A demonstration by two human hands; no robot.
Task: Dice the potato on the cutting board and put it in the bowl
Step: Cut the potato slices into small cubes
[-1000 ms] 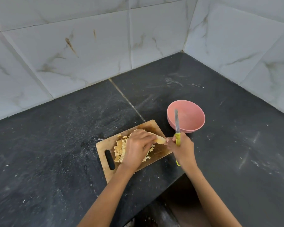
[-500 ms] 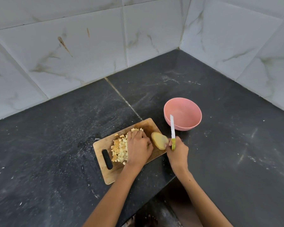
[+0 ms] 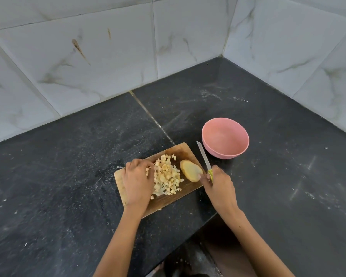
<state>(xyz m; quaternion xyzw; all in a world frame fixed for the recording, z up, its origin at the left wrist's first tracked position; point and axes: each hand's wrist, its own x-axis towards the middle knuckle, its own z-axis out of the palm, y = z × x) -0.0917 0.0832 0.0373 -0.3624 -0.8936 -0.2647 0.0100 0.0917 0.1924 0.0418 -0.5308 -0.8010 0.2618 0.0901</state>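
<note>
— While your head camera looks down at the counter, what are your hands doing?

— My left hand (image 3: 138, 181) lies on the left half of the cutting board (image 3: 180, 151), fingers bent, their tips against the left edge of the pile of diced potato (image 3: 166, 179). Whether they pinch any cubes I cannot tell; nothing is plainly held in it.

— And the right one?

— My right hand (image 3: 220, 185) is closed round the yellow-green handle of the knife (image 3: 204, 157), just off the board's right edge. The blade points up and away from me, toward the bowl, above the counter and not touching the potato.

— Where is the potato itself?

— Most of it is already cubes, heaped in the middle of the board. One uncut piece of potato (image 3: 190, 170), pale with the skin showing at its rim, lies near the board's right edge, just beside the heap and right next to my right fingers.

— And the bowl?

— The pink bowl (image 3: 225, 137) stands on the dark stone counter (image 3: 68, 186) past the board's far right corner, near it but apart. I see no potato in it.

— Anything else up there?

— White marble-look wall tiles (image 3: 108, 56) meet in the corner behind the counter, one with a brown streak.
</note>
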